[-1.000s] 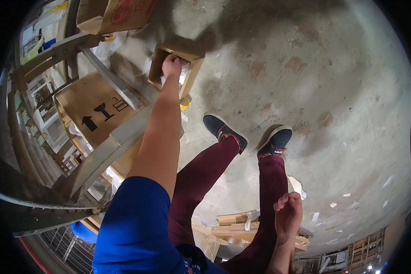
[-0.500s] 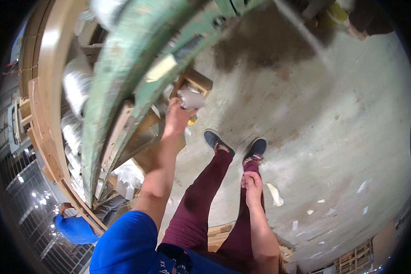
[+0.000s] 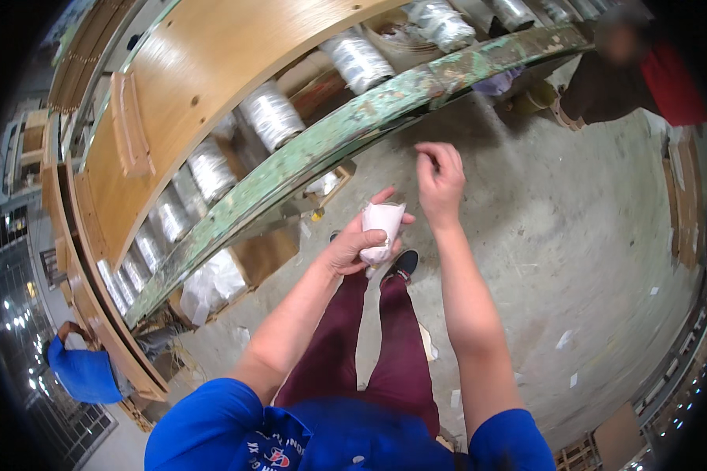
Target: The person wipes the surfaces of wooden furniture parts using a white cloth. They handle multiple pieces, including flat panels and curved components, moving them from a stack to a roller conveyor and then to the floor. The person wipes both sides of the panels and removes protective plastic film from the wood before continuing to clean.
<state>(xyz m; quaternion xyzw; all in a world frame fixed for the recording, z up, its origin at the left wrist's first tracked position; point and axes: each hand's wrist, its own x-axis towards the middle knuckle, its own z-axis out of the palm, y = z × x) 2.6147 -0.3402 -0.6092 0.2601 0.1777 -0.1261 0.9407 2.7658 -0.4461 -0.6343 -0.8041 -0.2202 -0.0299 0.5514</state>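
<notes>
My left hand [image 3: 349, 248] is closed around a pale pinkish-white folded sheet or packet [image 3: 384, 228]. Its thumb lies across the front and the fingers are behind; I cannot make out exactly what it is. To its right, my right hand [image 3: 441, 182] is raised, apart from the packet. The fingers of that hand are loosely bent with the thumb a little apart, and nothing shows in them. Beyond both hands runs the worn green beam [image 3: 346, 125] of a conveyor or bench frame.
Foil-wrapped rollers [image 3: 271, 118] line the frame beneath a long wooden board [image 3: 188, 86]. Below the beam sits a cardboard box [image 3: 267, 255] with white plastic [image 3: 216, 282]. One person in blue [image 3: 82, 369] is at lower left, another in dark trousers [image 3: 611, 86] at upper right. Scraps litter the concrete floor [image 3: 573, 259].
My left hand has drawn back from the wooden box under the beam, bringing the pale packet in front of me. My right hand has risen from beside my leg. The view has turned.
</notes>
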